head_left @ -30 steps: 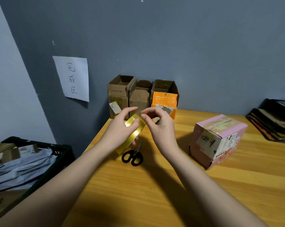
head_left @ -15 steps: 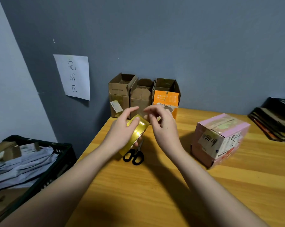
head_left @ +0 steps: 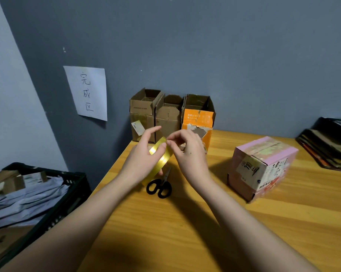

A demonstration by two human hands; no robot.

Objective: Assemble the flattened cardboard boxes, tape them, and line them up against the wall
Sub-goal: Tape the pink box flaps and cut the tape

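Yellow tape roll (head_left: 161,156) sat upright in the left hand (head_left: 141,161), whose thumb and fingers curled around its rim above the wooden table (head_left: 185,232), near the back left corner. The right hand (head_left: 189,154) met it from the other side, thumb and forefinger pinched at the top of the roll's outer band. Black-handled scissors (head_left: 159,187) lay on the table right under both hands, blades partly hidden behind the roll. At the back edge, against the grey wall (head_left: 205,46), three open-topped boxes stood touching in a row: a brown box (head_left: 143,112), a second brown box (head_left: 168,116) and an orange box (head_left: 198,114) whose lower front the right hand covered. A pink box (head_left: 263,167), taped shut across its top, stood well apart toward the right side. A stack of flattened cartons (head_left: 326,148) rested at the right edge. A paper sign (head_left: 87,93) hung on the wall, and a black crate (head_left: 54,197) of flat packaging stood off the left edge.
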